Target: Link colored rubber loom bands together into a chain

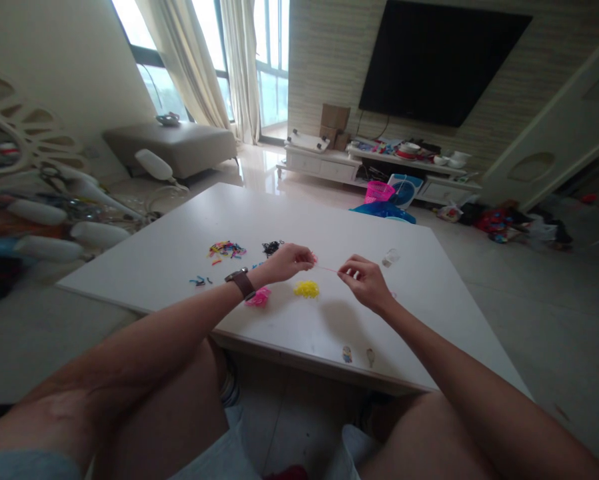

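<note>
"Starting from the left, what's on that white worktop (pixel 164 233)?"

"A few blue and dark pieces (pixel 199 281) lie loose near the person's left forearm. Just beyond them there's a multicoloured pile (pixel 226 251), all short bits."

"And by the watch (pixel 240 283)?"

"A bright pink pile (pixel 258 297), partly hidden by that wrist. Past the forearm I can see some blue bits (pixel 256 267), mostly covered, then a black pile (pixel 271 249)."

"How about the left hand (pixel 292 262)?"

"Up above the worktop, palm turned down, its grip narrow, fingertips pinched on one end of a thin pink strand (pixel 328 269). There's a reddish-pink clump (pixel 314 258) right at those fingertips; from here I can't tell whether it's held or lying behind them."

"The yellow pile (pixel 307 289) sits nearer the person, doesn't it?"

"Yes, and the strand runs nearly straight across, over to the right hand (pixel 365 280). That grip is narrow too, thumb and fingers closed on the other end."

"What are those two little things by the near edge?"

"A blue-and-yellow figure (pixel 347 354), then a small pale piece (pixel 370 357) to its right. Last comes a small clear object (pixel 391 257), beyond the right hand; it's too blurred to name."
</note>
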`<state>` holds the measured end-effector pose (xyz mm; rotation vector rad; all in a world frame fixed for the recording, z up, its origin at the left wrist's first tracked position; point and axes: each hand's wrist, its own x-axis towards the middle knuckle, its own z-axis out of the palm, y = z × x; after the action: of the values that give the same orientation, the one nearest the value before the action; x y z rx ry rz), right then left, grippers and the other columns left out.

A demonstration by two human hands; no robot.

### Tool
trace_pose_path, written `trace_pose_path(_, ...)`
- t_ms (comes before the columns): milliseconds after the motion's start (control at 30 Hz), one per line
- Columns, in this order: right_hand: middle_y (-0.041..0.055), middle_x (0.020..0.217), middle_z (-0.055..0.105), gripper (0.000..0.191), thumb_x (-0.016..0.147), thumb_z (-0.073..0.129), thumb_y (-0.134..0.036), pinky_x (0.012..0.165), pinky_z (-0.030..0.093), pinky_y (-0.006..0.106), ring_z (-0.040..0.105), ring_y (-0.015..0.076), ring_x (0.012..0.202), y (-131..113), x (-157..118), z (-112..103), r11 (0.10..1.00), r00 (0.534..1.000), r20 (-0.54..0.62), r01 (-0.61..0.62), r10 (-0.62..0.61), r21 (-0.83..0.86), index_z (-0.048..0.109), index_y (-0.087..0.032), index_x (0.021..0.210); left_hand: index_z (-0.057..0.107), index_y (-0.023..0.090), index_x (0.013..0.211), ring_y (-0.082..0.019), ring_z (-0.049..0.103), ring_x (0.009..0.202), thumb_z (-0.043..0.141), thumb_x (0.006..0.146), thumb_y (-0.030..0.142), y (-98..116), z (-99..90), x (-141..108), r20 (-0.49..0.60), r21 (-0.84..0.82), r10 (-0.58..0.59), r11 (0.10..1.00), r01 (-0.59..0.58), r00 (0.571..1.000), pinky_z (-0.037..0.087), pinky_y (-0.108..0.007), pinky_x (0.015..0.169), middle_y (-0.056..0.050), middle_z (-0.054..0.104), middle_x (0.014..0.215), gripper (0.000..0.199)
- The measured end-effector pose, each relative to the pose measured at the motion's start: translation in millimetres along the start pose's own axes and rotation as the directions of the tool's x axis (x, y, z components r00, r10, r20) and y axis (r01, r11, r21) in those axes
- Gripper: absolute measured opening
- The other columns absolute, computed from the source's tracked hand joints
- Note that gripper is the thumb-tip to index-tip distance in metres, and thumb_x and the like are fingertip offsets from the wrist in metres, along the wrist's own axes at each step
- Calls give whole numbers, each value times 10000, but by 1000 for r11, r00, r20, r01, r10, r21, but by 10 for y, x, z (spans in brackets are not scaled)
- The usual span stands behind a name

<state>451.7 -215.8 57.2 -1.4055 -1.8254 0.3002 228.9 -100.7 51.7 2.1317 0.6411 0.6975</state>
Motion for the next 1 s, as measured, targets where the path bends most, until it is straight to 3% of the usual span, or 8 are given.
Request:
trace_pose_path(167,15,786,614,132,859,620,-211,573,443,246,574,114,624,-31,-52,123,999,998,50,28,-27,-25,673,-192,740,688,131,801,-137,623,714,645,824,219,97,231,-57,77,-46,56,998,-52,995,487,-251,702,-43,698,757,100)
trace_pose_path(467,14,832,641,56,853,646,-249,593,455,248,583,110,616,18,-86,120,999,997,75,7,-4,-34,667,-198,852,685,125,841,-132,618,701,623,861,261,90,299,-19,101,-56,111,993,-105,989,489,-243,688,-53,698,774,151)
trace_pose_path(600,12,838,648,100,840,655,-248,596,461,255,572,109,599,66,-85,89,999,998,60,0,3,-49,666,-198,926,711,125,867,-130,624,707,649,841,263,32,110,6,85,-12,78,997,-77,993,480,-234,687,-56,714,781,154)
trace_pose_path(767,18,823,639,67,849,619,-227,601,462,263,577,118,613,104,-95,18,998,998,61,-2,6,-62,672,-195,875,759,128,798,-127,615,669,713,754,271,-217,-354,-28,178,68,-31,998,19,984,454,-209,643,-44,723,728,156)
trace_pose_path(900,23,831,638,74,849,606,-209,596,463,267,579,118,609,84,-120,-37,998,997,80,-8,12,-59,678,-193,852,774,129,713,-127,594,593,721,699,265,-480,-634,-198,368,178,-223,970,167,903,422,-200,570,-29,709,648,146)
trace_pose_path(1000,24,840,637,81,850,597,-192,591,465,261,581,114,611,67,-133,-77,999,995,99,-9,13,-45,677,-190,836,783,133,707,-120,578,573,712,673,260,-628,-724,-345,427,289,-333,931,222,840,403,-197,559,-10,699,627,150)
